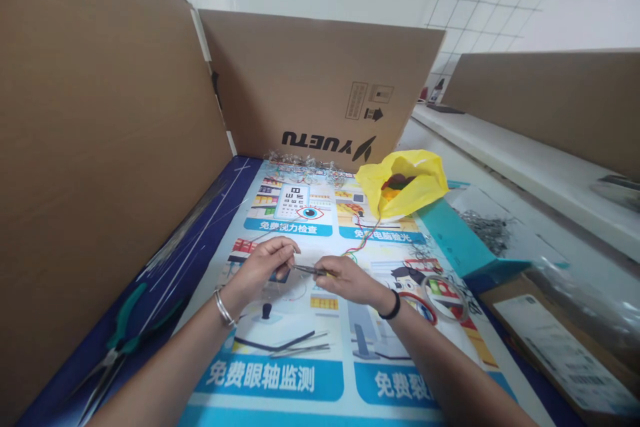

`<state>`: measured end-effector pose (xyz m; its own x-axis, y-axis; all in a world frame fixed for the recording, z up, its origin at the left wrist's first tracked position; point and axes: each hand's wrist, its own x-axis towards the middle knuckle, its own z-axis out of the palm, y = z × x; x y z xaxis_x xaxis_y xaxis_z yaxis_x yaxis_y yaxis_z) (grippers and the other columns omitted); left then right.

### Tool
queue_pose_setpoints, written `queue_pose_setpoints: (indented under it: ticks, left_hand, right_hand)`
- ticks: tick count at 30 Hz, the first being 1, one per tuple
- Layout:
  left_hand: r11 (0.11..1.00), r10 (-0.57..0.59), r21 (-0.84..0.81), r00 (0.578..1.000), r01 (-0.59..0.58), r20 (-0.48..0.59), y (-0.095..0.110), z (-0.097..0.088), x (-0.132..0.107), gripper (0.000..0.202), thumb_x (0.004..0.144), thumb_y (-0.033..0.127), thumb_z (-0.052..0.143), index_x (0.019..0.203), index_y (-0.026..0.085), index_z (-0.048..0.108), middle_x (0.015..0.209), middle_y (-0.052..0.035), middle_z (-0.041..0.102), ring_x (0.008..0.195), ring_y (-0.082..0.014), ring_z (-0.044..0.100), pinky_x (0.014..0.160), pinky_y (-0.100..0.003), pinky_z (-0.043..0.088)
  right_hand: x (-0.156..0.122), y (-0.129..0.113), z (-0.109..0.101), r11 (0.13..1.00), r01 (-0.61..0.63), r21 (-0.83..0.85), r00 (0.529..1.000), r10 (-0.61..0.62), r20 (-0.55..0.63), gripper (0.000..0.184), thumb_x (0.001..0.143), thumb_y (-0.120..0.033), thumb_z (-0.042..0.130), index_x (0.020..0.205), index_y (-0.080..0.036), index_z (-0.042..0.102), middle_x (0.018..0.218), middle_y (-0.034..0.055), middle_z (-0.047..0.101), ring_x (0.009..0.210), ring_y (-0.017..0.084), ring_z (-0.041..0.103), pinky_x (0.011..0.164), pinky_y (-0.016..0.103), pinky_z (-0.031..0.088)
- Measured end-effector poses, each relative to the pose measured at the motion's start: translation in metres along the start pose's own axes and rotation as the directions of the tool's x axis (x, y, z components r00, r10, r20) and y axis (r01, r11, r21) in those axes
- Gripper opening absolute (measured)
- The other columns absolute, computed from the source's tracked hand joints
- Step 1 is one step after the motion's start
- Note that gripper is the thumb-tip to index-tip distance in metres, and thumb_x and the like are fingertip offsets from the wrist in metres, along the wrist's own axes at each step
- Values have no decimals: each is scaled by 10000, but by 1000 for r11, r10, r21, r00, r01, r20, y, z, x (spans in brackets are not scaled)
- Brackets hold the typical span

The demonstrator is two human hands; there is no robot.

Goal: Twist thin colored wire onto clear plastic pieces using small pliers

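We bring both hands together above the printed sheet (pixel 280 417) on the table (pixel 194 275). Our right hand (pixel 345 278) grips a slim pliers-like tool (pixel 306 270), its metal tips pointing left, just beside the fingertips of our left hand (pixel 270 263). The left hand's thumb and forefinger are pinched together; whatever sits between them is too small for us to make out. So the tool lies between our two hands, near the middle of the sheet. Below them rest thin dark strips (pixel 295 342); past the right hand, coloured cords (pixel 369 235) trail from a yellow bag (pixel 430 180). Green-handled pliers (pixel 114 352) lie well apart, left of our left forearm.
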<state>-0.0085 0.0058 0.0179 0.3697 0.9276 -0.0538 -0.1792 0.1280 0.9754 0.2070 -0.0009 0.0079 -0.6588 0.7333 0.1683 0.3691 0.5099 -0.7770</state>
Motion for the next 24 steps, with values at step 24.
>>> queue_pose_setpoints:
  ticks: [24]
  left_hand:
    - [1000, -16, 28, 999, 15, 32, -9, -1, 3, 240, 789, 405, 591, 831, 169, 600, 655, 26, 541, 442, -39, 413, 443, -184, 286]
  right_hand:
    - [2, 4, 2, 995, 32, -99, 996, -39, -76, 325, 883, -428, 438, 716, -162, 524, 639, -15, 481, 564, 89, 427, 527, 204, 297]
